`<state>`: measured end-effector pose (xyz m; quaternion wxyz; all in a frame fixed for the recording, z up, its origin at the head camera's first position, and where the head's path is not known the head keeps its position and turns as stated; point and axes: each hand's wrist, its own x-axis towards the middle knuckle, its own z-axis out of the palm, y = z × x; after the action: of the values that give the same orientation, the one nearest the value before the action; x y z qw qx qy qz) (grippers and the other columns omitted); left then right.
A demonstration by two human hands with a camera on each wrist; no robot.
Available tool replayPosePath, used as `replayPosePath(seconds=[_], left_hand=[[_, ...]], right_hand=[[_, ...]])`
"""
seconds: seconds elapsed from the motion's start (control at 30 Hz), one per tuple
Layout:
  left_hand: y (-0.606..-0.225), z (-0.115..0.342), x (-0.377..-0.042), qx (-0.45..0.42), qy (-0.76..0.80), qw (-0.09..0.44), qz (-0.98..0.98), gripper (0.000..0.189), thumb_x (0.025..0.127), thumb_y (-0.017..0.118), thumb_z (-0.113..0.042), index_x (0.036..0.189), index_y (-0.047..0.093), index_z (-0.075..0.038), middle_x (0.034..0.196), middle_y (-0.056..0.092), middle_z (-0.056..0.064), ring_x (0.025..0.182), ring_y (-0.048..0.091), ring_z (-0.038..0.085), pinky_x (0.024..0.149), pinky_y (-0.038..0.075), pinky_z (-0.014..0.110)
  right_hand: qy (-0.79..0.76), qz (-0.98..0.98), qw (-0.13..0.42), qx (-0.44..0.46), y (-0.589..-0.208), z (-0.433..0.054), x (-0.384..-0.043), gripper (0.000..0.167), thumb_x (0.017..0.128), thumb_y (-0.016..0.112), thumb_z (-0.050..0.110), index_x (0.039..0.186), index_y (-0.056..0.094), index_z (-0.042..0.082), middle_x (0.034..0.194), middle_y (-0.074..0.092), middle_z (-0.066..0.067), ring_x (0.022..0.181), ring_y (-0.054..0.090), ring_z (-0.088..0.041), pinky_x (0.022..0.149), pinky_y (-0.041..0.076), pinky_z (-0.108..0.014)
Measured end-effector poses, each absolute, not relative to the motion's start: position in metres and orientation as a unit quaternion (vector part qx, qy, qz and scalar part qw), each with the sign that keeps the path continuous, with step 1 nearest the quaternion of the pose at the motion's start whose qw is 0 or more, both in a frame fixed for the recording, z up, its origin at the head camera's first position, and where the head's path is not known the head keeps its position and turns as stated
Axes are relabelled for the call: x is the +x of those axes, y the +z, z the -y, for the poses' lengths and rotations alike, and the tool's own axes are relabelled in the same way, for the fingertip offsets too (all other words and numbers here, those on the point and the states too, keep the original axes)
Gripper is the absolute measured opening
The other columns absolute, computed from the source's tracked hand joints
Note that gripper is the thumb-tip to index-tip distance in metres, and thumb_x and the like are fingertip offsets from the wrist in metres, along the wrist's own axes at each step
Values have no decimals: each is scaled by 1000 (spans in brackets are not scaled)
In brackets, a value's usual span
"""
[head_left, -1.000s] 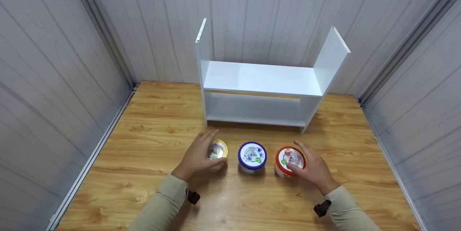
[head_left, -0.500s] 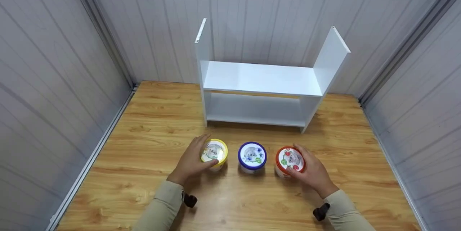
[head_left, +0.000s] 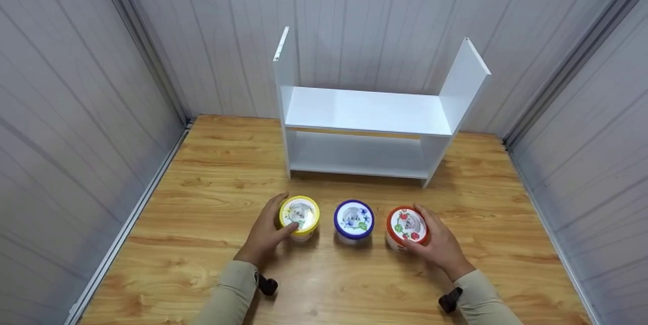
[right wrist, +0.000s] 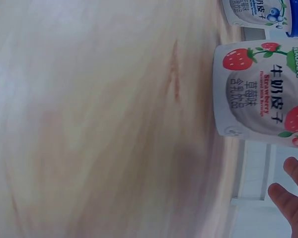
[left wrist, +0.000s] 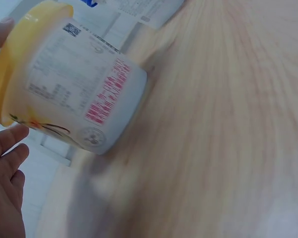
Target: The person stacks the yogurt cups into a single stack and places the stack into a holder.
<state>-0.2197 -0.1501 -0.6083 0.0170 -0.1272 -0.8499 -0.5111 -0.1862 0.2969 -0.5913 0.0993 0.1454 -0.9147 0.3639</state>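
Head view: three lidded tubs upright in a row on the desk: yellow tub, blue tub, red tub, left to right, small gaps between. White shelf stands just behind them. Hands well apart, one per outer tub. Left hand sits spread at the yellow tub's left side, thumb over its top edge; no firm clasp visible. Right hand spans the red tub's right side, thumb and a fingertip at the rim; right wrist view has two fingers clear of the tub, so can't tell if it really grips. Blue tub untouched. My read: step in hand is getting hold of the outer two. Next move probably calls for seating thumb and fingers on opposite sides, left especially, before any lift.
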Motion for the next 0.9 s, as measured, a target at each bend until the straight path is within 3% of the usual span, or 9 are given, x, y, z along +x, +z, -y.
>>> replayPosePath(seconds=[0.2,0.43,0.6,0.77,0.9], left_hand=[[-618,148,-217,-105,-560,10,822,81,91,76,-37,158,33,-19,160,37,1,150,27,24,123,19,51],[-627,144,-215,-112,-597,32,794,74,94,72,-27,157,36,-12,158,39,11,149,30,33,122,20,56],[-628,139,-213,-101,-631,22,768,71,96,70,-17,157,35,-6,158,38,17,148,31,35,122,21,52],[-635,135,-213,-87,-650,25,754,70,98,68,-19,158,34,-12,160,37,13,149,30,31,122,21,50],[-636,132,-213,-79,-663,21,744,69,99,67,-18,159,33,-13,161,36,11,149,29,29,122,22,49]], right_hand=[[400,904,75,129,-598,-299,-185,102,76,89,43,156,36,9,152,46,-16,135,48,-35,107,42,-58],[441,890,59,99,-607,-297,-182,106,74,91,39,157,33,6,150,48,-16,133,49,-32,108,41,-57],[474,876,52,76,-611,-295,-181,107,73,92,33,157,32,5,148,50,-14,132,49,-27,109,41,-46],[505,861,40,51,-615,-291,-180,105,75,91,26,158,29,8,148,48,-15,132,48,-26,107,43,-40],[541,839,38,35,-617,-288,-178,102,77,89,18,159,29,11,150,46,-15,133,45,-26,104,40,-23]])
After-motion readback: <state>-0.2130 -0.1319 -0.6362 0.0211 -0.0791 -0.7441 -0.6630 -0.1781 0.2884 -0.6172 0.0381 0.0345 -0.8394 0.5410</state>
